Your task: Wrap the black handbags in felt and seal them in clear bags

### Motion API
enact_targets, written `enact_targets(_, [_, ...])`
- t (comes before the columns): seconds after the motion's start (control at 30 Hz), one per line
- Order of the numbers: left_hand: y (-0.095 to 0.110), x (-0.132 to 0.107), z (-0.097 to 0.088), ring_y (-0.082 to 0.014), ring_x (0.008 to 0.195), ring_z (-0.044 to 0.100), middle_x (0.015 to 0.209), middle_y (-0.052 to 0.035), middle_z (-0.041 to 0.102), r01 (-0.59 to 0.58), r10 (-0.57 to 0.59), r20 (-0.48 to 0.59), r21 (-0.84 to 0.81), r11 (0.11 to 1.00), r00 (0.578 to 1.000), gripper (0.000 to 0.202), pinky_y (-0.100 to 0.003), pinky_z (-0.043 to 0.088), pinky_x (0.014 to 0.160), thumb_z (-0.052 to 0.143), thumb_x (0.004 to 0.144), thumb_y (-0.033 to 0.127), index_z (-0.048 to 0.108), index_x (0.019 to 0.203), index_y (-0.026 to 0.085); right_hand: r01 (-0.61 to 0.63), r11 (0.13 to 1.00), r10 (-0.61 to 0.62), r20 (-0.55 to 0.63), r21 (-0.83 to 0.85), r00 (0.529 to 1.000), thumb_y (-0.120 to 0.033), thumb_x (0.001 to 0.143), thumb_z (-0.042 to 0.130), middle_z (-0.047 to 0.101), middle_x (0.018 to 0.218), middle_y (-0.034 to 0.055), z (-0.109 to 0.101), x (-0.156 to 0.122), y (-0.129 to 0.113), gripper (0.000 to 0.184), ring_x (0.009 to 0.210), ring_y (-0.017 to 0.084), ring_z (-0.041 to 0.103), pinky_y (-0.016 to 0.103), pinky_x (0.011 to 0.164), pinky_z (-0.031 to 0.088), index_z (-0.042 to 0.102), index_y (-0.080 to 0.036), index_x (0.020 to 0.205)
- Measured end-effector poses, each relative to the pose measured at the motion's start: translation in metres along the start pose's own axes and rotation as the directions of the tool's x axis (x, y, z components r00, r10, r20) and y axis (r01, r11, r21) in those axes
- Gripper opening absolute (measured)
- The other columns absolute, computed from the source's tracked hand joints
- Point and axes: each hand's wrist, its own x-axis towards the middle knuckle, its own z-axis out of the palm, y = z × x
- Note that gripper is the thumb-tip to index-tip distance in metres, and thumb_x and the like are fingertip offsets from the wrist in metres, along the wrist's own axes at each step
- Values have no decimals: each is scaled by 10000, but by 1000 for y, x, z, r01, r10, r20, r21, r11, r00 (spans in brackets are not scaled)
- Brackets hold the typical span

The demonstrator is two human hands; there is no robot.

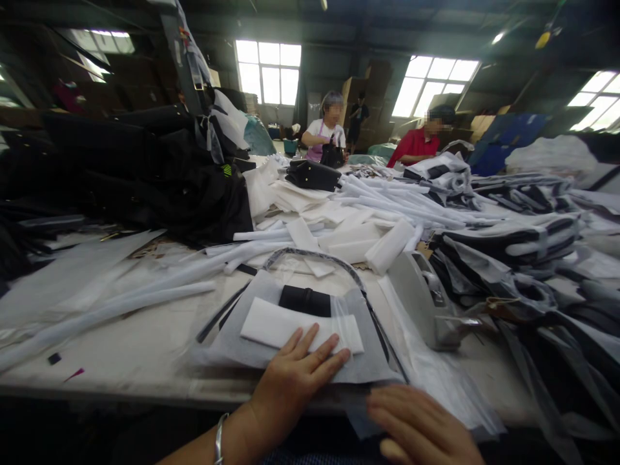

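A black handbag (305, 299) lies on the table in front of me, mostly covered by thin white wrapping sheet (227, 326) and clear plastic. Its wrapped handle (334, 259) arches away from me. Across the bag sits a folded white foam strip (271, 325). My left hand (303, 365) lies on the strip, fingers spread and pressing lightly. My right hand (421, 423) hovers at the table's front edge, to the right of the bag, slightly blurred. Its fingers are stretched out, and no object shows in it. Clear plastic film (361, 413) hangs near those fingers.
A grey tape dispenser (421, 300) stands right of the bag. Wrapped bags (513, 245) pile up beyond it, black bags (159, 168) at the left. White foam rolls (382, 194) and sheets cover the middle. Two people (325, 132) work across the table.
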Motion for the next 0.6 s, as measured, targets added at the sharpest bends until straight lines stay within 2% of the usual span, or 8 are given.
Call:
enact_targets(0.07, [1,-1,3,-280,1289,582,1445,38,571,18,-18,-36,-1,1000,999,413,-466,554,1016,461,1047,270,480,1453,344,-94,996,95,-9,7,995,-192,971,537,742,1188,67,-1,35,15,318,1102,230,698,375,980,565,638,-235,1269])
enact_targets(0.13, [1,-1,6,-273,1270,600,1443,35,576,20,-19,-67,17,1000,998,396,-459,562,1004,474,1043,276,506,1432,345,-146,989,149,126,-28,981,-187,980,507,641,1362,116,11,65,37,376,1271,267,592,453,1074,495,596,-176,1345])
enact_targets(0.23, [0,-1,9,-262,1235,628,1446,46,574,9,-1,-125,61,998,992,355,-434,577,984,491,1037,289,569,1378,351,-212,973,231,436,-92,870,-288,974,568,556,1435,196,34,92,66,472,1362,348,492,556,1130,400,550,-70,1392])
enact_targets(0.3, [0,-1,11,-262,1230,632,1437,58,581,7,4,-159,71,997,987,328,-423,582,981,496,1035,299,607,1339,353,-219,971,238,529,-99,814,-340,976,579,608,1382,187,43,98,77,463,1328,356,527,581,1132,376,583,-86,1363])
enact_targets(0.43, [0,0,12,-271,1233,630,1403,78,609,13,-3,-185,51,999,983,303,-440,597,953,492,1035,319,637,1298,351,-220,970,241,539,-105,807,-361,985,570,714,1235,140,44,102,82,320,1288,368,557,634,1134,312,710,-154,1185])
enact_targets(0.5, [0,1,11,-269,1226,635,1396,83,614,15,-5,-194,47,999,981,313,-434,600,947,472,1041,325,631,1309,352,-232,967,254,542,-110,801,-377,976,588,735,1192,122,39,102,81,288,1282,372,558,643,1121,319,732,-178,1126])
enact_targets(0.57, [0,1,11,-264,1216,642,1399,84,610,19,-9,-200,51,999,980,339,-414,598,952,442,1052,324,601,1349,356,-242,966,254,536,-94,805,-355,983,580,707,1259,98,32,96,78,275,1289,340,560,613,1122,348,706,-211,1181])
enact_targets(0.6, [0,0,10,-263,1213,643,1404,82,606,19,-8,-200,56,998,980,356,-407,595,956,425,1057,314,577,1376,358,-247,966,250,508,-75,824,-332,995,559,679,1311,88,27,89,76,287,1296,312,559,584,1130,362,674,-225,1235])
